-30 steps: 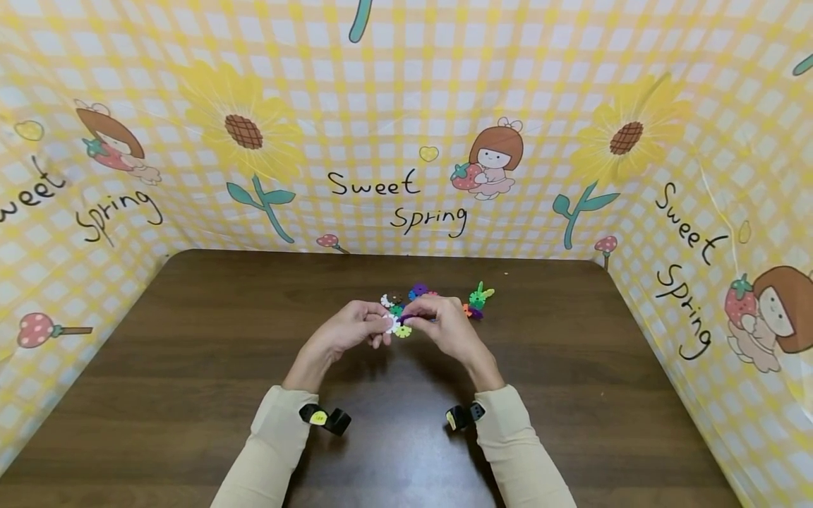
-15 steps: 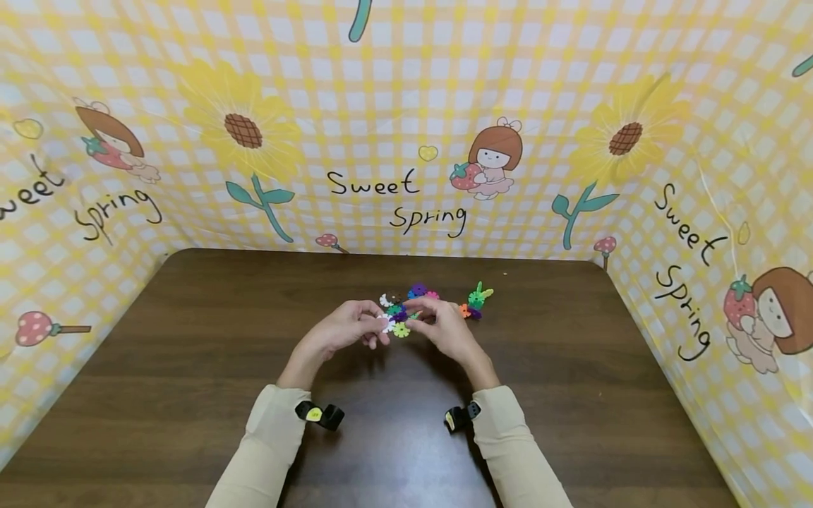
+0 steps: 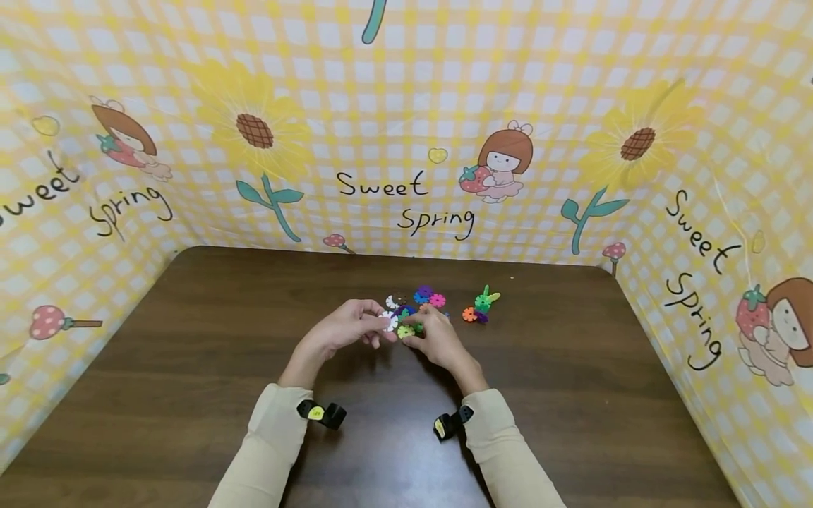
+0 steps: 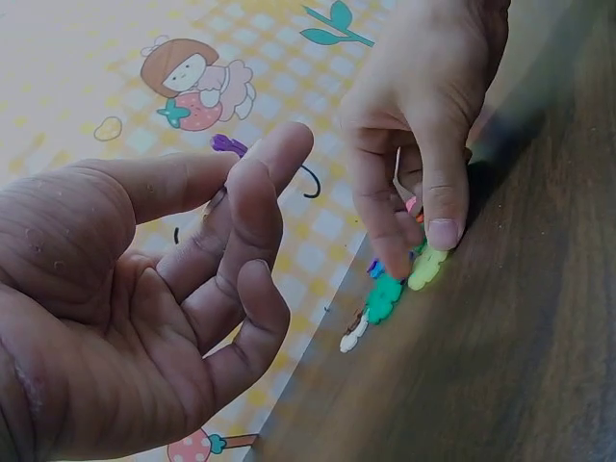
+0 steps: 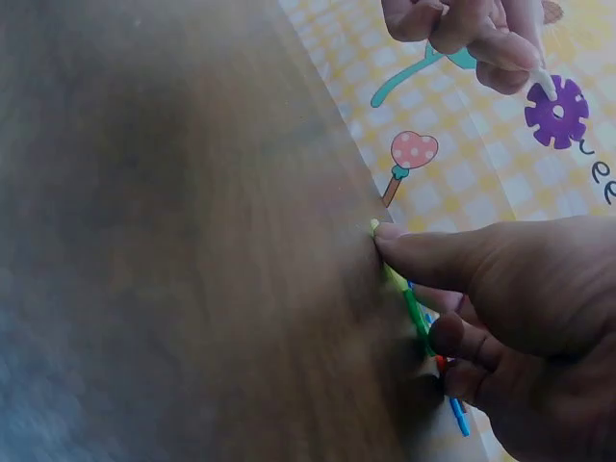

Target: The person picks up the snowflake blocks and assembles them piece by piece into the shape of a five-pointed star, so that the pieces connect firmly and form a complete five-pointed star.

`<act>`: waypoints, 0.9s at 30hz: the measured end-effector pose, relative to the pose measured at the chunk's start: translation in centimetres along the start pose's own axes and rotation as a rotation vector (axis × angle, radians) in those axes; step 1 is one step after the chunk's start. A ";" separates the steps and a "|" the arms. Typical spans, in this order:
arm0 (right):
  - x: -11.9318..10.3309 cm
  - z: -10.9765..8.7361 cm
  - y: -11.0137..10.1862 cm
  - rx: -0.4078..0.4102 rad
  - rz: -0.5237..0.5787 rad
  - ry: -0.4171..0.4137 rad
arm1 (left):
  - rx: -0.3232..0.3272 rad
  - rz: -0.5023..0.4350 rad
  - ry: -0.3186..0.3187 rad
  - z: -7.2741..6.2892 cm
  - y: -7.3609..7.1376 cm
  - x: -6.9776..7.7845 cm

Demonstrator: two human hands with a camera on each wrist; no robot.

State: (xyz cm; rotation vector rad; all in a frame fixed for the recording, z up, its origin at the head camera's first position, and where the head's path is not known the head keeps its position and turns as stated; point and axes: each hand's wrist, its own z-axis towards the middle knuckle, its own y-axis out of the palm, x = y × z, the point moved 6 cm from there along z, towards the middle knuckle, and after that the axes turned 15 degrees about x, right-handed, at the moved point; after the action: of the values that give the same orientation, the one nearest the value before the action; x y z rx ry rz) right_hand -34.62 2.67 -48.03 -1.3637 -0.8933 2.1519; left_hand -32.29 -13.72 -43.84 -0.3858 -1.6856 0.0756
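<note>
My left hand (image 3: 346, 326) pinches a white notched snowflake disc (image 3: 390, 322) between thumb and fingers. A purple snowflake disc (image 5: 556, 120), joined edgewise to the white one, sticks out past the fingertips in the right wrist view. My right hand (image 3: 440, 340) reaches low over a loose pile of such discs. Its thumb and forefinger sit at opposite sides of a yellow-green snowflake disc (image 4: 427, 267), pinching it near the tabletop. A teal-green disc (image 4: 385, 297) lies right beside that forefinger. The right hand covers part of the pile in the head view.
Behind the hands lie a purple disc (image 3: 424, 292), a pink disc (image 3: 437, 300) and another white disc (image 3: 392, 301). Farther right is a joined green piece (image 3: 483, 303) with two upright prongs, near an orange disc (image 3: 468, 315). A checked cloth (image 3: 381, 106) surrounds the wooden table (image 3: 190, 395).
The right hand has let go of the purple disc, which stays joined to the white one in the left hand. It has moved down to the yellow-green disc. The head view has shifted slightly.
</note>
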 end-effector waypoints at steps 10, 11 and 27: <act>-0.1 -0.3 -0.8 -0.026 -0.067 0.061 | -0.014 0.001 -0.002 -0.2 0.2 0.3; -0.1 -0.3 -0.8 -0.030 -0.069 0.057 | -0.019 0.001 -0.001 -0.2 0.2 0.3; -1.2 -0.7 -3.2 0.006 -0.019 -0.092 | -0.003 -0.054 0.020 -0.3 0.4 0.6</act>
State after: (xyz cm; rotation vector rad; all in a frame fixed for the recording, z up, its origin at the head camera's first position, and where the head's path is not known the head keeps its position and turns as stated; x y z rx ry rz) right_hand -33.42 4.29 -45.19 -1.2565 -0.9304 2.2166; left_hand -31.94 -13.20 -43.30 -0.3416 -1.6756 0.0297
